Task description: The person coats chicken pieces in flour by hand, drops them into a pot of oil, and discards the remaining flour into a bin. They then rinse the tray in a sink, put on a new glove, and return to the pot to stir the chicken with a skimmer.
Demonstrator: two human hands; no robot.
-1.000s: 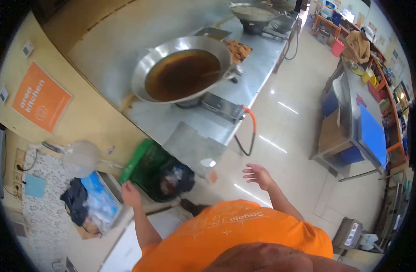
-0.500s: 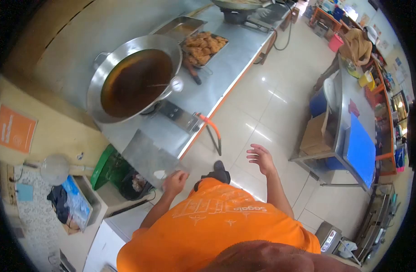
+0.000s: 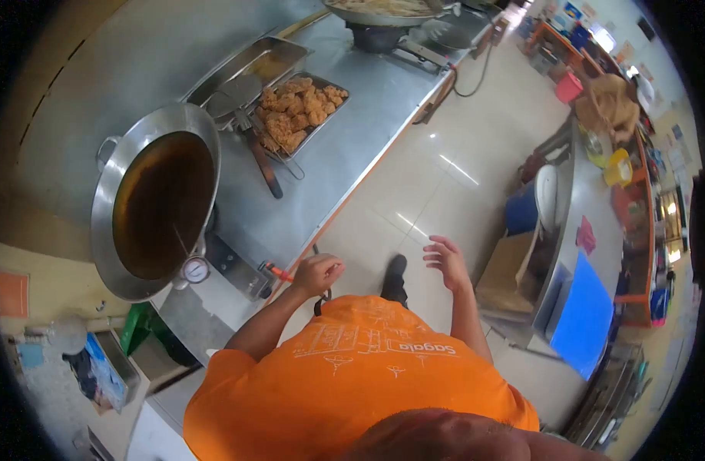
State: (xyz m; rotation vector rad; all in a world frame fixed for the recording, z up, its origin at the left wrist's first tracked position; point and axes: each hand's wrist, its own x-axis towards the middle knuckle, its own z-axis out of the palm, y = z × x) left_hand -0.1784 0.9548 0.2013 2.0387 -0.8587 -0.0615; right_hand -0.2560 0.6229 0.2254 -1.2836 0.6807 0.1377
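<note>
My left hand [image 3: 319, 274] hangs in front of the orange shirt, near the counter's front edge and the orange gas hose [image 3: 277, 272]. Its fingers are curled inward, and nothing shows in them. To the right, over the floor, my right hand [image 3: 445, 263] has its fingers apart and holds nothing. On the steel counter [image 3: 333, 165] a large wok [image 3: 164, 203] of dark oil has a dial thermometer [image 3: 195, 270] at its rim. Fried pieces [image 3: 300, 109] fill a tray beside a skimmer with a wooden handle [image 3: 263, 164].
A second wok [image 3: 383, 11] stands farther along the counter. Across the tiled floor, a steel table [image 3: 590, 201] bears a blue board [image 3: 581, 316], with a cardboard box [image 3: 506, 270] and a blue bucket [image 3: 521, 209] beside it. A person [image 3: 610, 104] bends over its far end.
The view has moved forward along the counter, and the tray of fried pieces appears nearer. My left hand has risen toward the hose. The person at the table leans lower.
</note>
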